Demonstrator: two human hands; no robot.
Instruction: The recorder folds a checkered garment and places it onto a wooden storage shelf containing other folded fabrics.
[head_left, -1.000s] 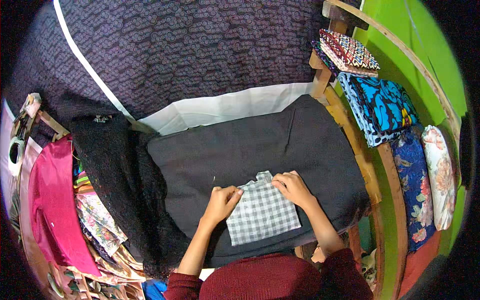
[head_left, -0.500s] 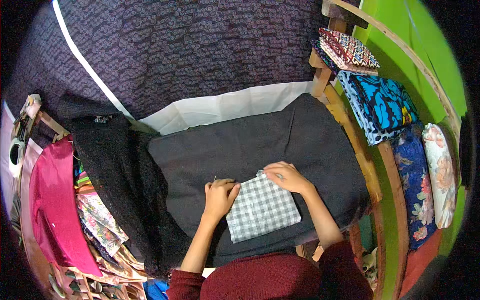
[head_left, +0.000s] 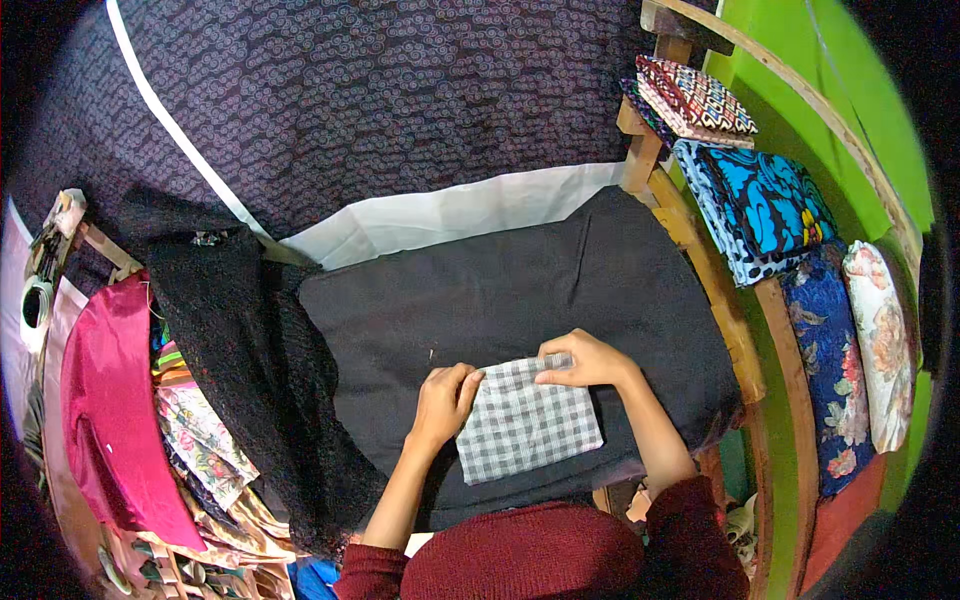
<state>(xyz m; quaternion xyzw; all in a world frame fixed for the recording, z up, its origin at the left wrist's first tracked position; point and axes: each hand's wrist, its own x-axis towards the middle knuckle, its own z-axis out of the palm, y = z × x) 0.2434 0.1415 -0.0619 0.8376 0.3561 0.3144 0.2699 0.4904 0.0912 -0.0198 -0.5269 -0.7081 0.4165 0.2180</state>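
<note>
A grey-and-white checked cloth (head_left: 530,425), roughly square, lies on a black fabric (head_left: 470,280) spread in front of me. My left hand (head_left: 445,400) pinches the cloth's far left corner between thumb and fingers. At the far right part of the same edge, my right hand (head_left: 585,360) grips the cloth, thumb on top and fingers beyond the edge. That far edge looks slightly raised or turned over between the hands. A tiny pale object (head_left: 431,354), perhaps a pin or thread, shows on the black fabric just beyond my left hand.
Black lacy fabric (head_left: 260,390) drapes at the left, beside magenta satin (head_left: 125,410) and floral cloths (head_left: 205,435). Folded blue patterned fabric (head_left: 765,210) and a rolled floral cloth (head_left: 880,345) rest along the right by a wooden rail (head_left: 710,290). Dark patterned cloth (head_left: 400,90) hangs beyond.
My right hand has moved slightly right and now pinches the far edge with its thumb on top. My left hand has shifted slightly right and closed on the corner.
</note>
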